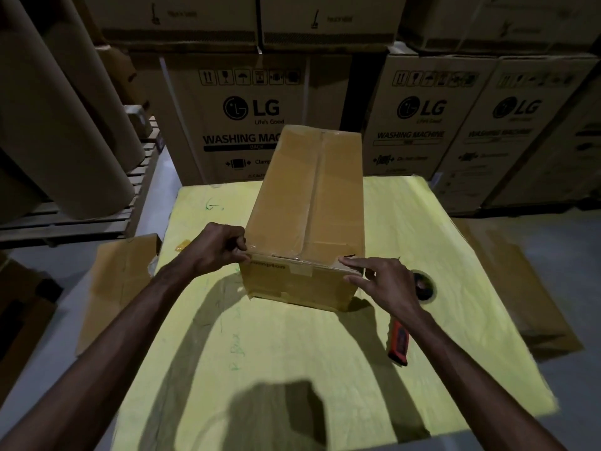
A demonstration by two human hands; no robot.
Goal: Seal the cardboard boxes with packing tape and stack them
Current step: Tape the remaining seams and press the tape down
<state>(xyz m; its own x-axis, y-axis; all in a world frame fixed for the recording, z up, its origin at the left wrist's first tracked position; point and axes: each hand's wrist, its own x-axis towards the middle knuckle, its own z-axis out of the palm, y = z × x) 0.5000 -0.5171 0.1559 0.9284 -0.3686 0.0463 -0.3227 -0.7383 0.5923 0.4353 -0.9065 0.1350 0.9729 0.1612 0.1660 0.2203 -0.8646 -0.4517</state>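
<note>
A long brown cardboard box [309,203] lies on a yellow-covered table [286,353], its top flaps closed along a taped centre seam. My left hand [218,249] grips the box's near left top corner with curled fingers. With straight fingers, my right hand [383,281] presses on the near right top edge, where clear tape runs across. A roll of packing tape [426,284] lies on the table just right of the box, partly hidden behind my right hand. An orange-and-black cutter [399,343] lies beside my right forearm.
Flattened cardboard sheets lie on the floor to the left [120,288] and to the right [520,288] of the table. Large printed washing-machine cartons [247,118] are stacked behind. Big brown paper rolls [58,125] rest on a pallet at the left.
</note>
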